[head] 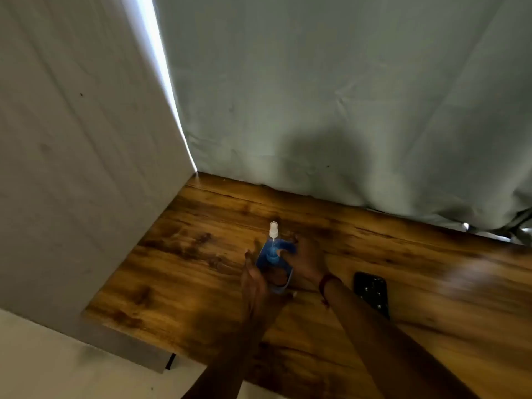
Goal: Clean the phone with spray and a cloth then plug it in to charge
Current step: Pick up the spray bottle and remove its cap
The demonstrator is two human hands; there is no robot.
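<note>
Blue cloth (275, 262) lies low in the middle of the frame on the wooden tabletop (184, 263), and both hands are on it, which looks like the opening step: gathering the cleaning things before any wiping. A small spray bottle (273, 230) with a pale pump top stands upright at the cloth's far edge; its body is clear and seems to hold bluish liquid, though how full it is cannot be told. The left hand (254, 279) is at the cloth's left edge, fingers spread fairly wide and blurred; whether they pinch the cloth I cannot tell. The right hand (305, 262) rests over the cloth's right side near the bottle, fingers curled, grip unclear. The phone (371, 293) lies dark and flat on the tabletop to the right, just past the right forearm, untouched and apart from the cloth. Next, I judge, one hand must take the bottle upright and aim the nozzle at cloth or phone. No charger cable shows plainly.
</note>
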